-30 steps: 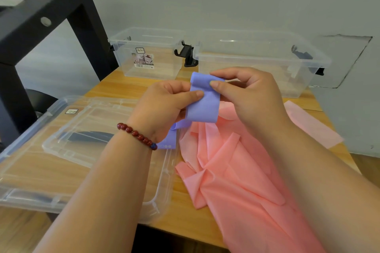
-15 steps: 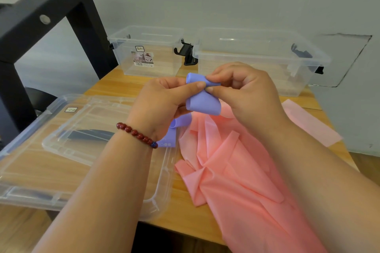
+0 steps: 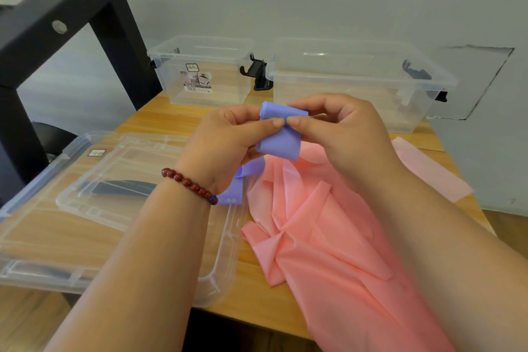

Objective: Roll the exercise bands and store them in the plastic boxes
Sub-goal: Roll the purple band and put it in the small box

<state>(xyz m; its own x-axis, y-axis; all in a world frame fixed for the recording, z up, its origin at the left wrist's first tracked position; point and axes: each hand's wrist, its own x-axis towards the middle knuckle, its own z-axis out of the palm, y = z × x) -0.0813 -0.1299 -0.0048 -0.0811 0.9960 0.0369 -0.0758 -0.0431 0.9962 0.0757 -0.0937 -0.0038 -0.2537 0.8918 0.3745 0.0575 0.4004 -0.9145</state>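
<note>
1. Your left hand (image 3: 225,140) pinches the purple band (image 3: 280,143) at its rolled top. The thumb lies across the front of the band and the fingers curl behind it.
2. Your right hand (image 3: 343,131) pinches the same roll from the right side. Its thumb tip meets the left thumb tip on the front of the band, and its fingers are curled behind.
3. Both hands hold the purple band in the air above the table (image 3: 160,117), on the near side of the boxes. Its top is turned over into a short roll, and a flat flap hangs below your thumbs. The free end drops behind your left wrist and reaches the right edge of the lids.
4. The pink band (image 3: 314,223) lies crumpled on the table under your right forearm, just right of the lids. It spills over the near table edge.
5. A paler pink band (image 3: 428,171) lies flat near the right table edge, partly hidden by your right hand.
6. The small clear box (image 3: 200,88) and the large clear box (image 3: 357,88) stand open side by side at the far table edge. A black latch (image 3: 257,74) shows between them.
7. The large lid (image 3: 34,237) lies flat on the left part of the table. The small lid (image 3: 85,206) rests on top of it.
8. A red bead bracelet (image 3: 188,184) circles your left wrist.
9. A black metal frame (image 3: 57,17) stands left of the table.
</note>
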